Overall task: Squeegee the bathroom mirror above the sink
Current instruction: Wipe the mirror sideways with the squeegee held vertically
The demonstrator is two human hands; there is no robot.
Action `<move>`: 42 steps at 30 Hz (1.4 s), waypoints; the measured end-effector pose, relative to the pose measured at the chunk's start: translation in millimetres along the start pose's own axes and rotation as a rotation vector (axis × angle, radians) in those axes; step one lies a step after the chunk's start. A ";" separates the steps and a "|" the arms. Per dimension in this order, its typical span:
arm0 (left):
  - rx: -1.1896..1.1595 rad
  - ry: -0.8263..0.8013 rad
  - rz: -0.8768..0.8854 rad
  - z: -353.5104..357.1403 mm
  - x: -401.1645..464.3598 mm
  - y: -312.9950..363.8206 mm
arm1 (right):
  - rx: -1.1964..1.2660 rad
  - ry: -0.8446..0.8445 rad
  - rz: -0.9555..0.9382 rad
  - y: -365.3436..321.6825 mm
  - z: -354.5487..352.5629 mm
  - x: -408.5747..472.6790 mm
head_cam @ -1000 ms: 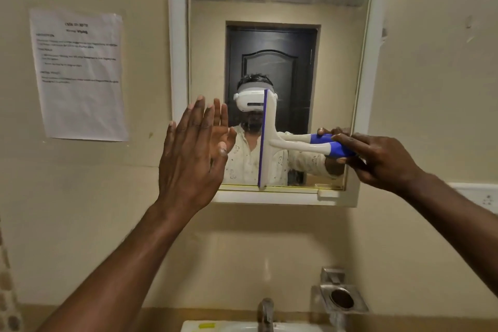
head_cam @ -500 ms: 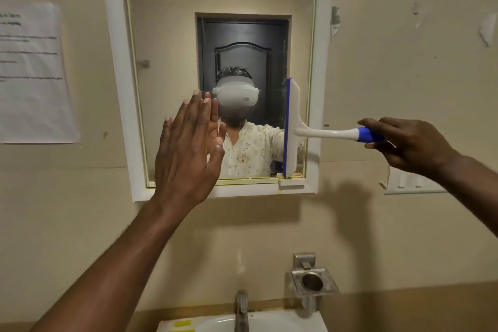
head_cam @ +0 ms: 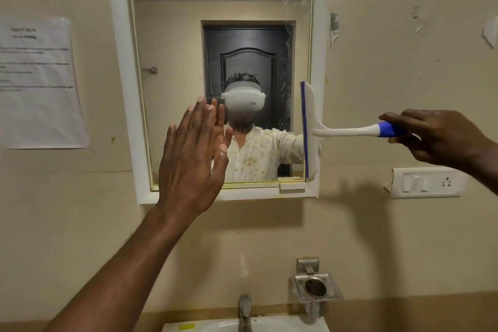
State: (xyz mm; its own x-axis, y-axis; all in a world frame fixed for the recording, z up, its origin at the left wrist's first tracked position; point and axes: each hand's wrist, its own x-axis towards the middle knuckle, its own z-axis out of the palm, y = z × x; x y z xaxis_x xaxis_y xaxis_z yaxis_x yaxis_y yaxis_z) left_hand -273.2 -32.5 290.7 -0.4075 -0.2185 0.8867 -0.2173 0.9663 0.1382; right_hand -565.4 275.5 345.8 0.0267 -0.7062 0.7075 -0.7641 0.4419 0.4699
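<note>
The white-framed mirror (head_cam: 172, 35) hangs on the beige wall above the sink (head_cam: 283, 325). My right hand (head_cam: 436, 137) grips the blue end of a white squeegee (head_cam: 311, 129). Its blue blade stands upright at the mirror's right edge, low down, partly over the frame. My left hand (head_cam: 194, 153) is raised flat with straight fingers in front of the mirror's lower left part; whether it touches the glass I cannot tell. The top of the glass shows wet streaks.
A printed paper sheet (head_cam: 37, 81) is stuck to the wall at the left. A switch and socket plate (head_cam: 425, 182) sits right of the mirror. Below are a metal tap (head_cam: 244, 310) and a metal soap holder (head_cam: 315, 287).
The squeegee has moved right across the lower glass, from the middle to the right edge. My left hand has stayed raised in front of the mirror. The view has shifted.
</note>
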 end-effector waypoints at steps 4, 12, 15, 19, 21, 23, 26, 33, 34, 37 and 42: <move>-0.001 -0.006 0.020 1.2 -1.0 1.0 | -0.009 -0.001 0.034 -5.0 -4.2 -3.2; -0.024 0.016 0.088 3.2 6.7 24.2 | 0.003 0.009 0.071 -16.8 -9.5 -7.3; -0.031 0.009 0.109 6.9 6.8 33.9 | 0.004 0.010 0.085 -20.4 -12.2 -12.3; -0.037 0.007 0.132 10.9 2.9 37.3 | 0.005 0.018 0.103 -23.5 -13.3 -16.1; -0.034 0.002 0.132 10.4 0.7 35.4 | -0.003 0.017 0.106 -22.2 -13.0 -15.6; -0.030 -0.002 0.120 8.0 -1.6 31.8 | -0.009 0.021 0.103 -20.2 -11.9 -15.4; -0.014 -0.004 0.097 1.3 -4.6 24.5 | -0.005 0.033 0.103 -17.1 -8.5 -15.1; 0.005 -0.017 0.066 -14.2 -8.1 11.7 | -0.027 0.021 0.115 -20.1 -5.8 -15.6; 0.005 -0.020 0.064 -15.6 -8.7 11.2 | -0.019 0.013 0.126 -21.4 -6.9 -15.6; -0.001 -0.020 0.062 -19.0 -8.1 11.8 | -0.008 -0.029 0.163 -24.5 -11.0 -13.8; -0.031 -0.006 0.087 -22.9 -5.2 17.3 | -0.012 -0.123 0.226 -29.4 -23.9 -8.6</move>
State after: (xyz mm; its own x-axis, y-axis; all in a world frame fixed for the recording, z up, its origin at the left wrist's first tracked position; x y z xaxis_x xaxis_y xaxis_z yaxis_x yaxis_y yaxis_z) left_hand -254.6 -11.6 298.6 -0.4292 -0.1346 0.8931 -0.1532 0.9853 0.0749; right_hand -527.7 281.8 338.5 -0.2231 -0.6505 0.7260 -0.7340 0.6022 0.3140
